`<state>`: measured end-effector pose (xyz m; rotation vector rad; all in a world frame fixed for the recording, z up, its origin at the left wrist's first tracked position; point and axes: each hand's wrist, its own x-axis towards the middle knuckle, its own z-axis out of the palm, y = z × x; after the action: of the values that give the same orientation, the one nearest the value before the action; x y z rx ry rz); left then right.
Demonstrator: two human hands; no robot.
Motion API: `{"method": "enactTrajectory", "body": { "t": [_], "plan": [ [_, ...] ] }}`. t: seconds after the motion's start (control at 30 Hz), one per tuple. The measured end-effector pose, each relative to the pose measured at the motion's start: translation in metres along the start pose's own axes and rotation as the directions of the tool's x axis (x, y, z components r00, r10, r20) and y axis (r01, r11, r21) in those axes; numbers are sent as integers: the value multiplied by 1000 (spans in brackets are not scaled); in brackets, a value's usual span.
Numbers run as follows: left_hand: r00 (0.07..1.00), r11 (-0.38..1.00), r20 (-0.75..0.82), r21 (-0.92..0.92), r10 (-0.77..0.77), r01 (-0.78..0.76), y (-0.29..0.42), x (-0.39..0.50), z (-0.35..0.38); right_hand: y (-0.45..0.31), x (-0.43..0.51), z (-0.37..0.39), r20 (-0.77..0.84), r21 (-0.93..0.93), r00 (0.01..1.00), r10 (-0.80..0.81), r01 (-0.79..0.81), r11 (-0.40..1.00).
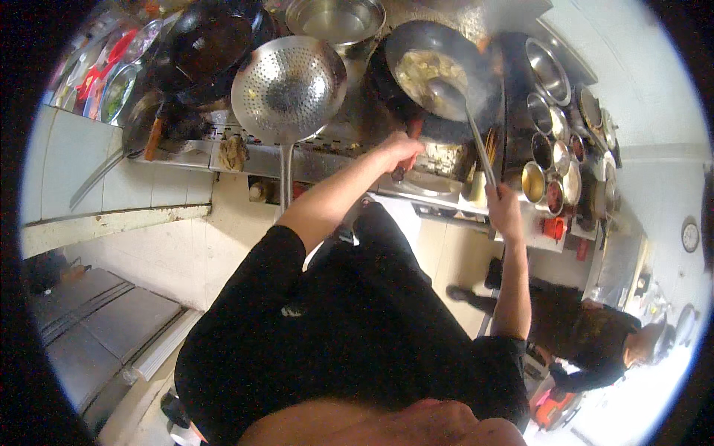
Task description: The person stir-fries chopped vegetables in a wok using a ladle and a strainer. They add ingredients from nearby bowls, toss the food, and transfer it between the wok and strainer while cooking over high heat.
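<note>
A dark wok (415, 39) sits tilted over the stove at top centre, with yellowish food (418, 67) and some liquid in it, and steam at its right. My left hand (403, 151) is closed around the wok's wooden handle (414, 129). In my right hand (505, 209) is the long metal handle of a ladle (481, 142); the ladle's bowl (443, 88) rests in the food. Left of the wok, a large perforated metal strainer (290, 89) lies with its handle pointing towards me.
Another dark wok (209, 47) stands at upper left, a metal pot (334, 19) behind the strainer. Several metal containers (534, 181) crowd the right side, near a cup of skewers (477, 187). A folded cloth (231, 153) lies on the stove's front edge. A co-worker (585, 334) is at lower right.
</note>
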<state>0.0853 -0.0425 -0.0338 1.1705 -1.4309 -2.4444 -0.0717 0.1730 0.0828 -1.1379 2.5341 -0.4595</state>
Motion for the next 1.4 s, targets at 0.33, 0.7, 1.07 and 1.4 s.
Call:
{"method": "enactTrajectory", "body": {
  "t": [0.33, 0.7, 1.07, 1.4],
  "plan": [
    [999, 999, -43, -47, -10, 8, 1, 0, -3, -7, 7, 28, -98, 142, 995, -11, 25, 990],
    [1000, 998, 10, 60, 19, -19, -3, -44, -6, 28, 72, 15, -172, 201, 983, -69, 103, 974],
    [1000, 977, 0, -211, 25, -24, -15, -142, -14, -25, 85, -59, 25, 158, 951, -308, 301, 941],
    [968, 840, 103, -523, 228, -143, -43, -167, -40, -146, 57, -93, 126, -326, 844, -521, 531, 782]
  ]
}}
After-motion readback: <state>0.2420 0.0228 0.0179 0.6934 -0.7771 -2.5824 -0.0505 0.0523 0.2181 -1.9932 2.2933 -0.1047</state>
